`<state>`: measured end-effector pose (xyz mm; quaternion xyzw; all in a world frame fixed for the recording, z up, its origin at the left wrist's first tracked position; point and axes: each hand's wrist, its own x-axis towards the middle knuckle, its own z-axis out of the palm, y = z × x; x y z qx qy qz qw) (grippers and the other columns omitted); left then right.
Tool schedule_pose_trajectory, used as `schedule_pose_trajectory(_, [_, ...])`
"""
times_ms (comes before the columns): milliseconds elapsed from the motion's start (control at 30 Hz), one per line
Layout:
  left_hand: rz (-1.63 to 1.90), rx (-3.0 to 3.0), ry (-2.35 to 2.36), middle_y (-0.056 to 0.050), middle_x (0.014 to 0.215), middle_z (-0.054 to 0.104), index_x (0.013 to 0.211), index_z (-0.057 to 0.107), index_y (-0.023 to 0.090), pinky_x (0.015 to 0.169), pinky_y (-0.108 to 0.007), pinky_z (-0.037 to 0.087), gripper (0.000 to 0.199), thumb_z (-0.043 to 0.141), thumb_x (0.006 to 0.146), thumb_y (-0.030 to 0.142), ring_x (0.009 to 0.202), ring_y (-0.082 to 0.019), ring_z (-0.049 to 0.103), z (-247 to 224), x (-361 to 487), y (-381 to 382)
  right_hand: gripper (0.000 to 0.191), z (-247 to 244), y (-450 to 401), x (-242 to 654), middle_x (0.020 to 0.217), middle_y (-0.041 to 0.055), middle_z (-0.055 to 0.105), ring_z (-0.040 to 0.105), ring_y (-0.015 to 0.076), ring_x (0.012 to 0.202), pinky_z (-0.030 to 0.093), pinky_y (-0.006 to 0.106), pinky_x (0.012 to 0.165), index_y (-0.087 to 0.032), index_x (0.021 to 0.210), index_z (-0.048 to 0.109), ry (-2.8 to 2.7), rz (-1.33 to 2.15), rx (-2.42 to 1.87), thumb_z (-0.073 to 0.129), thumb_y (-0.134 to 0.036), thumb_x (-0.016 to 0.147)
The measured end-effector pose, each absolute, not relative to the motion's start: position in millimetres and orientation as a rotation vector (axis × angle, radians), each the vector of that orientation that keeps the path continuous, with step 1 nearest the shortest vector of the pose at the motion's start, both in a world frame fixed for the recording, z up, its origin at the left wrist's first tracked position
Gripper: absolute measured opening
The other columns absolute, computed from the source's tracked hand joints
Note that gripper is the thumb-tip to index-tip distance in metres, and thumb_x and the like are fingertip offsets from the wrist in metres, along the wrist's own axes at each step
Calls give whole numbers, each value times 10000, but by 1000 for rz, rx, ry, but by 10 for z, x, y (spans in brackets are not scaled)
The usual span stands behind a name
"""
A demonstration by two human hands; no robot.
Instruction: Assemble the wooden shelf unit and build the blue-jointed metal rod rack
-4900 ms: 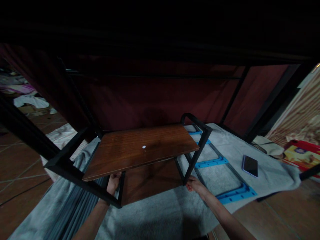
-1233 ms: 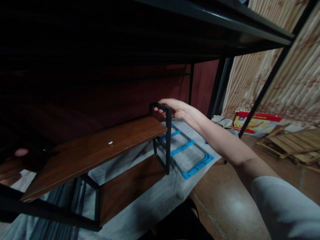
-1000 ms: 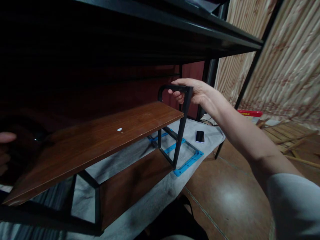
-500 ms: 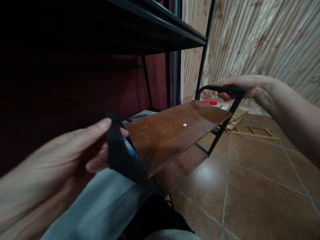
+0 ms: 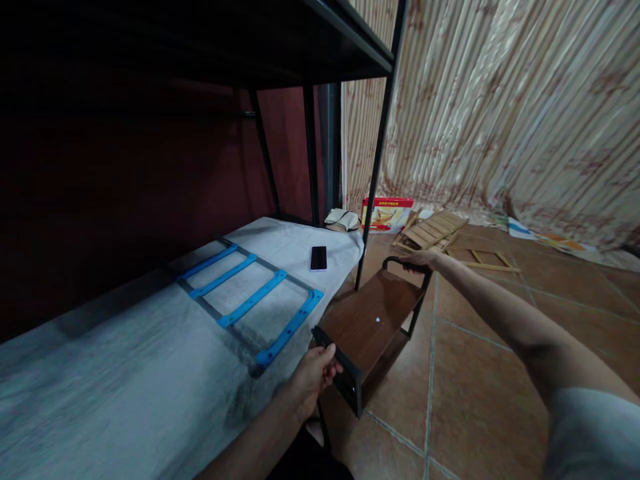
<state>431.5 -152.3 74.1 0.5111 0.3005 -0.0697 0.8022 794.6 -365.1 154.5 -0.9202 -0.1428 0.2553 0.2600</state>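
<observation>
A small two-tier rack with brown wooden boards (image 5: 375, 310) and a black metal frame hangs or stands low, right of the bed edge. My left hand (image 5: 317, 373) grips the black end frame nearest me, thumb on top. At the far end, my right hand (image 5: 420, 261) is closed around the black handle bar. A small white spot shows on the upper board. Whether the rack's feet touch the floor cannot be made out.
On the grey-sheeted bed (image 5: 150, 373) lie a blue-and-grey ladder-like frame (image 5: 250, 301) and a phone (image 5: 318, 259). A black post (image 5: 376, 160) rises beside the rack. Wooden slat pieces (image 5: 433, 230) and a red-and-white box (image 5: 387, 215) are on the tiled floor (image 5: 480, 373).
The rack and both hands are lower and farther from the camera. The bed, the blue frame and the phone have come into view. Both hands keep their hold.
</observation>
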Motion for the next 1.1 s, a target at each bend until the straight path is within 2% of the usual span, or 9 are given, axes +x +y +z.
schedule_pose_trajectory(133, [-182, 1100, 773, -28, 556, 609, 650, 593, 125, 477, -175, 272, 414, 748, 718, 504, 472, -61, 461, 47, 4563, -1591, 537, 1046, -3434, 8201, 487, 15, 565, 502, 91, 397, 450, 195, 430, -152, 647, 599, -322, 814, -2512, 449, -553, 971])
schedule_pose_trajectory(267, [-177, 1084, 865, -26, 500, 574, 582, 547, 135, 448, -184, 225, 391, 692, 798, 427, 426, -64, 444, -355, 4788, -1544, 531, 632, -3168, 8441, 506, 17, 586, 507, 92, 410, 441, 202, 449, -154, 636, 612, -322, 822, -2534, 493, -571, 942])
schedule_pose_trajectory(533, [-174, 1026, 922, -35, 519, 605, 615, 564, 129, 447, -173, 257, 330, 628, 875, 321, 431, -65, 481, -623, 5200, -1459, 465, 121, -2638, 8938, 458, -4, 538, 461, 88, 393, 369, 203, 441, -138, 683, 645, -304, 675, -2660, 484, -473, 962])
schedule_pose_trajectory(633, [-182, 1007, 932, -65, 556, 644, 627, 577, 126, 451, -179, 281, 317, 647, 859, 330, 444, -75, 514, -661, 5287, -1500, 447, -27, -2522, 9050, 495, 10, 573, 498, 98, 432, 376, 202, 458, -127, 733, 674, -319, 629, -2699, 477, -456, 963])
schedule_pose_trajectory(767, [-215, 987, 933, -106, 595, 678, 611, 578, 130, 446, -195, 306, 331, 684, 815, 367, 458, -102, 550, -733, 5345, -1578, 444, -223, -2437, 9120, 605, 54, 662, 606, 139, 553, 423, 212, 527, -127, 784, 708, -355, 592, -2743, 538, -513, 922])
schedule_pose_trajectory(867, [-200, 1000, 945, -74, 549, 650, 619, 564, 140, 433, -186, 287, 324, 665, 828, 367, 439, -95, 527, -798, 5428, -1580, 448, -309, -2421, 9162, 757, 88, 726, 677, 178, 701, 454, 224, 602, -140, 844, 728, -383, 559, -2774, 513, -523, 934])
schedule_pose_trajectory(1000, [-145, 1037, 941, -29, 503, 607, 618, 559, 143, 424, -173, 261, 349, 704, 794, 407, 420, -73, 476, -844, 5520, -1494, 451, -335, -2463, 9189, 964, 121, 747, 705, 213, 879, 473, 242, 694, -150, 979, 733, -409, 513, -2827, 429, -483, 978])
schedule_pose_trajectory(1100, [-170, 1007, 895, -46, 558, 646, 659, 570, 144, 439, -170, 283, 352, 731, 760, 440, 457, -83, 524, -841, 5475, -1454, 480, -341, -2510, 9137, 1049, 140, 737, 700, 229, 955, 482, 263, 750, -153, 1071, 713, -441, 491, -2861, 361, -471, 1000])
